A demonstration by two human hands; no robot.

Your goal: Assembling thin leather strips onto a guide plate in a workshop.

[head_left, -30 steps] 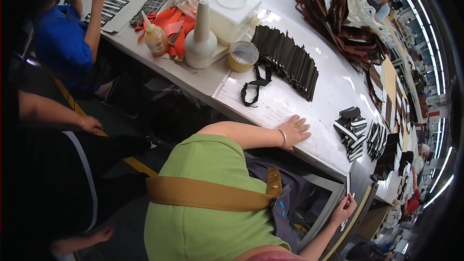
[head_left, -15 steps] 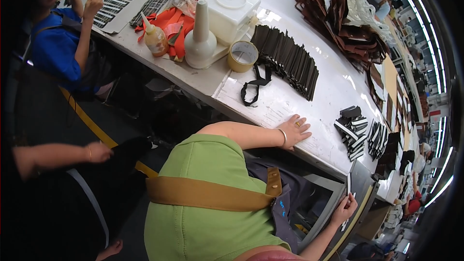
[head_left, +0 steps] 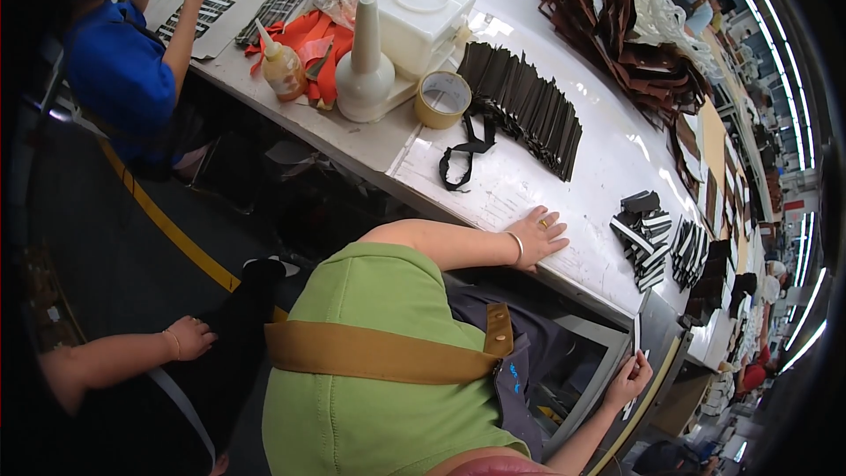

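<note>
My left hand (head_left: 539,240) lies flat with its fingers spread on the front edge of the white table (head_left: 520,203). A ring and a bangle show on it. At the lower right, my right hand (head_left: 627,379) is closed in a pinch on a narrow black-and-white strip (head_left: 636,335), over a grey metal-edged surface. Parts of the strip are hidden by the fingers. Between the two hands, toward the right, lie a loose heap of short black-and-white strips (head_left: 645,247) and a second bundle of such strips (head_left: 688,253).
A row of dark strips (head_left: 520,106), a black band loop (head_left: 458,163), a tape roll (head_left: 442,100), a white long-necked container (head_left: 365,70), a nozzle bottle (head_left: 283,70) and a white box (head_left: 423,18) stand farther back. Brown pieces (head_left: 608,44) are piled beyond. Co-workers are at left.
At the lower left, another person's arm has shifted and its hand now rests against dark clothing. The co-worker in blue has leaned toward the table. My hands have hardly moved.
</note>
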